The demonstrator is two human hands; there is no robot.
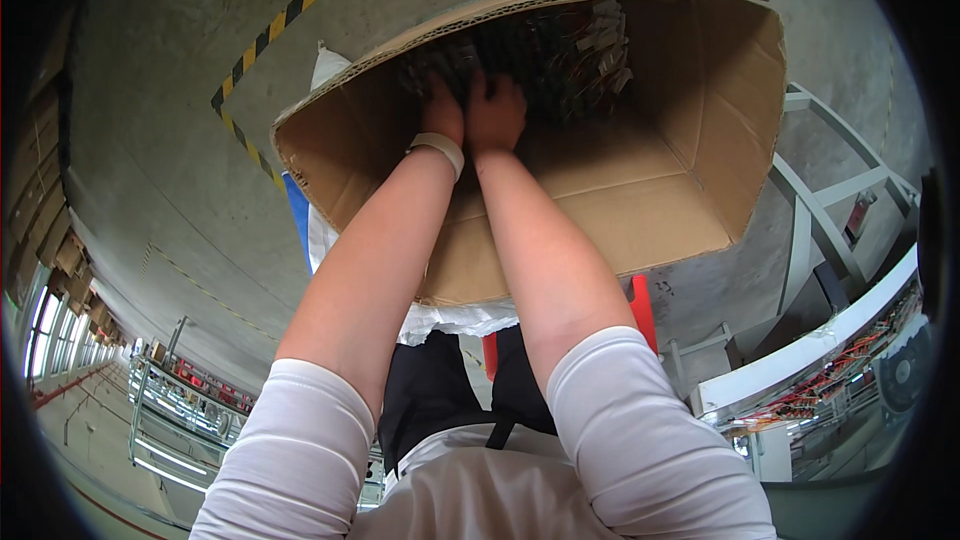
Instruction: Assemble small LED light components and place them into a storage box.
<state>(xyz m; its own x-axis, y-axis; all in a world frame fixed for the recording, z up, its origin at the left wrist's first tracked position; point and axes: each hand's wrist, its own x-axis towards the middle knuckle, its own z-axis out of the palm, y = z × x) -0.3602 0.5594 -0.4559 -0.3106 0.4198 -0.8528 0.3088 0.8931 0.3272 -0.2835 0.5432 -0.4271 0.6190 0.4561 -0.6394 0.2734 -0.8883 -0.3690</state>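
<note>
Both my arms reach down into a large open cardboard box (600,210). My left hand (441,112), with a pale band at its wrist, is against dark parts in the box's shaded far left. Close beside it is my right hand (496,115), its fingers bent toward the same parts. Both hands look closed, but shadow hides their fingertips and whatever they grip. Dark green pieces that look like circuit boards (535,65) are packed along the far wall. To their right, wires with whitish connectors (607,45) show.
Black-and-yellow tape (262,45) marks the concrete floor beyond the box. A grey metal frame (825,185) stands at the right, near a white-edged bench (805,335) with coloured wires. Something red (642,312) sits below the box's near edge. Shelving (165,405) is at the far left.
</note>
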